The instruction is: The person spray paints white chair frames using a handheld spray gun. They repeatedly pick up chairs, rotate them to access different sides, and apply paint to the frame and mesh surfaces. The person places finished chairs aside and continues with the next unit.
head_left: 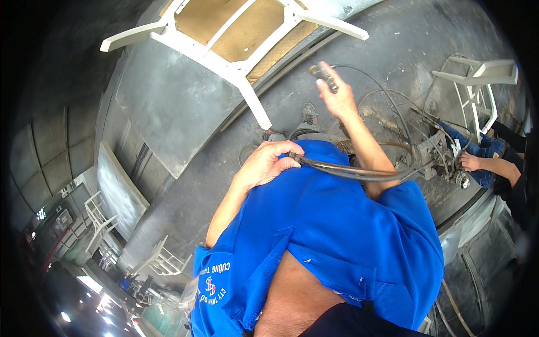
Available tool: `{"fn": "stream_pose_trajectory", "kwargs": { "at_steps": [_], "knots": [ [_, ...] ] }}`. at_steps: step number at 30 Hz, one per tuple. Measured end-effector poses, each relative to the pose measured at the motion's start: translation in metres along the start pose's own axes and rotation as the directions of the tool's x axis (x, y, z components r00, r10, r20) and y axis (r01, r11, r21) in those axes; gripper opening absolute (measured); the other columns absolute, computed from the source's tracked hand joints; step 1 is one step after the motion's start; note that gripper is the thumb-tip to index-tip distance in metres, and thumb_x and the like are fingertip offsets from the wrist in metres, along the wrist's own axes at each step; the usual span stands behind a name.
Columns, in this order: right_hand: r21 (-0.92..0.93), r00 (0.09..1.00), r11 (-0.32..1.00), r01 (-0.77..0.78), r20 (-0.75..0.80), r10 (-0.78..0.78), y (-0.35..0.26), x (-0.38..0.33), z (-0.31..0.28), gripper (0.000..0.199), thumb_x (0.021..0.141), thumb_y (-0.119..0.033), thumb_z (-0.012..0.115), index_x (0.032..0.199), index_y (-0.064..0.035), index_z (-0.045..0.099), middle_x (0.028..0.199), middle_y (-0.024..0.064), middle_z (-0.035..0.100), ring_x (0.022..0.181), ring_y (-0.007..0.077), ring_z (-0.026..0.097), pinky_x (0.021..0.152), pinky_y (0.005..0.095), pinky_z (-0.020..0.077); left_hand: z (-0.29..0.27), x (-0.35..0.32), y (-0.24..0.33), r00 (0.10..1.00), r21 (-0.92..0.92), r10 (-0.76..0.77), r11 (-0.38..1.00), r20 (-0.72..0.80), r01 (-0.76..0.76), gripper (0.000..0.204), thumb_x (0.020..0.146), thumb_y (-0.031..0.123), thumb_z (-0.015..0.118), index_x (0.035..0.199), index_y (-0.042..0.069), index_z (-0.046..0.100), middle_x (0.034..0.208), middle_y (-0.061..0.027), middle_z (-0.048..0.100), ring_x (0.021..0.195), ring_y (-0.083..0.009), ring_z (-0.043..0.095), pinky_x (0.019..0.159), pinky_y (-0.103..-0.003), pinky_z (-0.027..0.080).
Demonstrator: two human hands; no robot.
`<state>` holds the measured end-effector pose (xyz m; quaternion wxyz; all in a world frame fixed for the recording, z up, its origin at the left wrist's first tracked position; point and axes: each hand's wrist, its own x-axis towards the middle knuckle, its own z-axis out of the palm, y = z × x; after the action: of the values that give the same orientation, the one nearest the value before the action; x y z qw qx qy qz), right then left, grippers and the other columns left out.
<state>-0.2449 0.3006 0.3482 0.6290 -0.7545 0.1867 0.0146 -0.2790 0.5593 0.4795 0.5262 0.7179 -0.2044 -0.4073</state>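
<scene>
In my right hand (339, 101), held out ahead of my body, is a small dark metal spray gun (327, 80), slightly blurred. A thin black hose curves from near it toward the right. My left hand (272, 162) is closed at my waist around a bundle of dark hoses (342, 170), which runs right across my blue shirt and under my right forearm. Ahead and to the left, a white chair frame (222, 66) with splayed legs lies over a tan board (227, 25). Neither hand touches the frame.
At the right, another person's hand (470, 162) is by a metal pump-like device (441, 160) with hoses. A white chair (476, 81) stands beyond it. A grey panel (174, 106) lies left of me, with more white chairs (163, 259) farther back. Hoses loop over the floor.
</scene>
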Motion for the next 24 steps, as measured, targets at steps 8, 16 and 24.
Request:
{"fn": "stream_pose_trajectory", "kwargs": {
  "at_steps": [8,16,24],
  "knots": [
    [0.061,0.997,0.998,0.023,-0.07,-0.018,-0.103,-0.017,-0.041,0.056,0.101,-0.034,0.071,0.154,-0.0269,0.054,0.106,0.0016,0.073,0.074,0.0096,0.065,0.066,0.0276,0.0551,0.0,-0.009,-0.014,0.996,-0.179,0.072,0.982,0.051,-0.061,0.026,0.089,0.007,0.08,0.113,0.007,0.07,0.104,-0.0114,0.077,0.094,-0.029,0.074,0.08,-0.039,0.056],
    [-0.143,0.933,0.928,0.344,0.166,-0.32,-0.2,-0.041,0.014,0.052,0.101,-0.033,0.071,0.15,-0.0194,0.058,0.134,0.0132,0.071,0.122,0.024,0.068,0.101,0.0374,0.0527,-0.015,-0.035,-0.019,0.985,-0.039,0.113,0.993,0.133,-0.108,0.021,0.093,-0.002,0.073,0.113,0.004,0.073,0.105,-0.0088,0.077,0.097,-0.0197,0.074,0.086,-0.034,0.058],
    [-0.147,0.921,0.949,0.28,0.319,-0.223,-0.225,-0.118,0.093,0.054,0.101,-0.027,0.071,0.151,-0.0148,0.056,0.127,0.0164,0.073,0.114,0.0221,0.069,0.099,0.0364,0.0523,-0.061,-0.105,-0.058,0.968,-0.084,0.224,0.973,0.114,-0.216,0.022,0.092,0.002,0.075,0.114,0.004,0.072,0.107,-0.0105,0.078,0.1,-0.0212,0.074,0.086,-0.036,0.057]
  ]
}}
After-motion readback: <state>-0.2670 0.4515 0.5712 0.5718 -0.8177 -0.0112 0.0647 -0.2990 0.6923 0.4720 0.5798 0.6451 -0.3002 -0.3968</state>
